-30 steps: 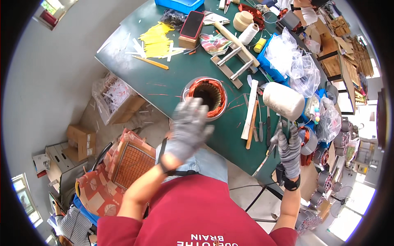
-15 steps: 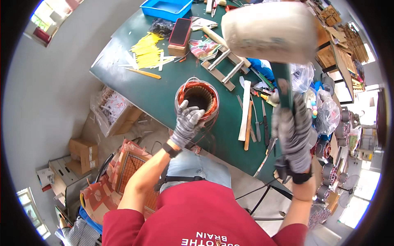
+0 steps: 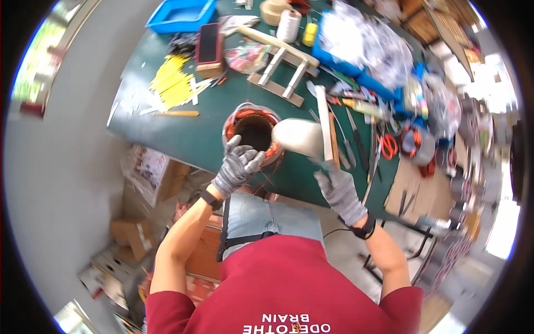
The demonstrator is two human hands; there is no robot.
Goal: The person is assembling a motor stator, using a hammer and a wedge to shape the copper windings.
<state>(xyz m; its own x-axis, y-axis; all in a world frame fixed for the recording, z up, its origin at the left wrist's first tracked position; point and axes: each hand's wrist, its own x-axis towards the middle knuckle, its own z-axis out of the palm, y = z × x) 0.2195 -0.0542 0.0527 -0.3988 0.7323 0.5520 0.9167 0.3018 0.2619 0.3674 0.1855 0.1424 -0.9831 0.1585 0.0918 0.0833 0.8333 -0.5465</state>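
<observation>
A motor stator (image 3: 231,125) with orange-red windings round its bore stands on the green table (image 3: 192,136) in front of me. My left hand (image 3: 236,170), in a grey glove, lies at its near rim with the fingers spread, holding nothing. In my gloved right hand (image 3: 340,195) is a mallet (image 3: 299,137), its pale head against or just over the stator's right rim. Motion blurs the mallet, and most of its handle is hidden.
Wooden strips, knives and red-handled scissors (image 3: 389,146) lie to the right. A metal and wood frame (image 3: 281,75) sits beyond the stator. Yellow strips (image 3: 171,83), a phone on a block (image 3: 209,44) and a blue tray (image 3: 181,15) are at far left.
My right hand has swung the mallet down and left, from high on the right to the stator's rim. The left hand stays at the rim while the whole view has shifted.
</observation>
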